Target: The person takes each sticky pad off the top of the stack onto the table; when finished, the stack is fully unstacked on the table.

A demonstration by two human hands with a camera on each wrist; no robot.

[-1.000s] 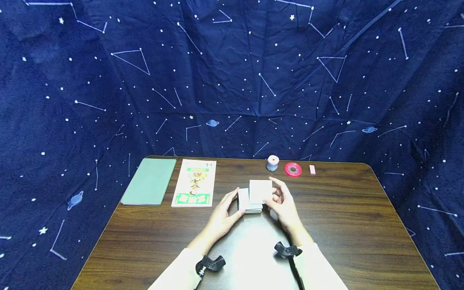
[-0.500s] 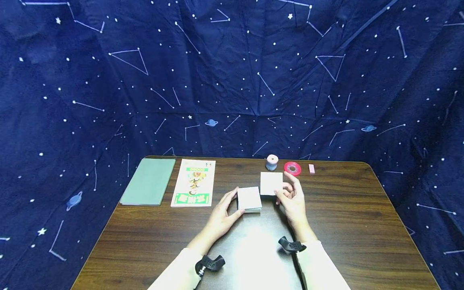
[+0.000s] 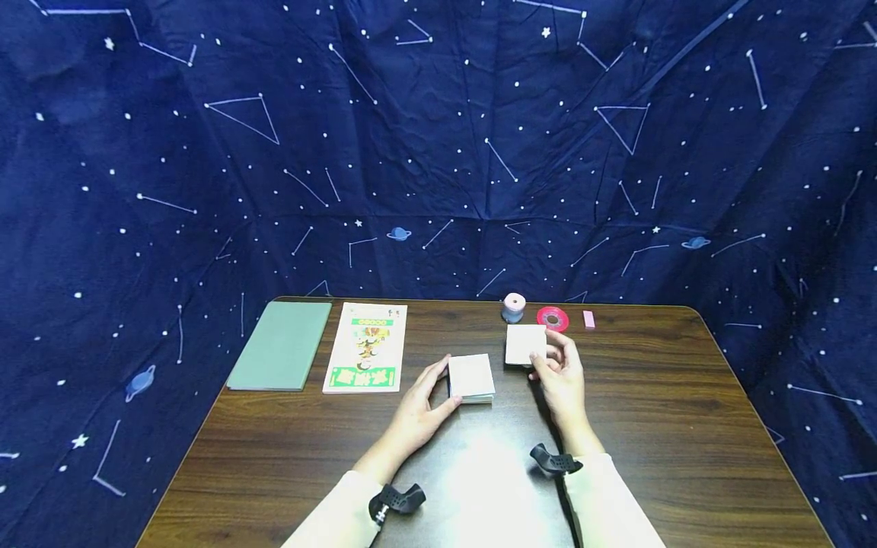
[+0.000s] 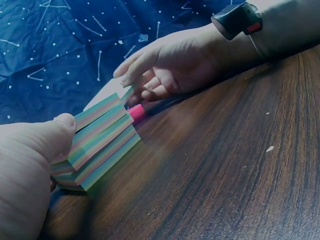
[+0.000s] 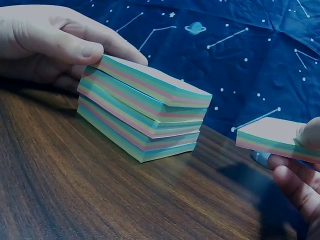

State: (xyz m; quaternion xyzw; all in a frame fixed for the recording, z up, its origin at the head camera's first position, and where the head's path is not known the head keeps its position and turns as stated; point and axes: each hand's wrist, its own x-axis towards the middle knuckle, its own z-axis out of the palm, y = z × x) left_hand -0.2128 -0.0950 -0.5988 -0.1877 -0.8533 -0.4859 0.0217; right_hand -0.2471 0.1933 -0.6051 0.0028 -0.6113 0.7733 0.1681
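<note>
Right hand (image 3: 566, 384) around one pad (image 3: 523, 344), left hand (image 3: 416, 413) around stacked pads (image 3: 471, 376).

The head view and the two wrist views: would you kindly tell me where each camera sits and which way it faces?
Head: worn on the head, facing forward and down at the table; both sleeves, left hand and right hand show.
Left wrist: on that wrist, facing across the paper stack; part of the left hand, and the right hand beyond, show.
Right wrist: on that wrist, facing the stack; the left hand and some right fingers show.
Both wrist views share the stack's striped sides and the starry cloth.
</note>
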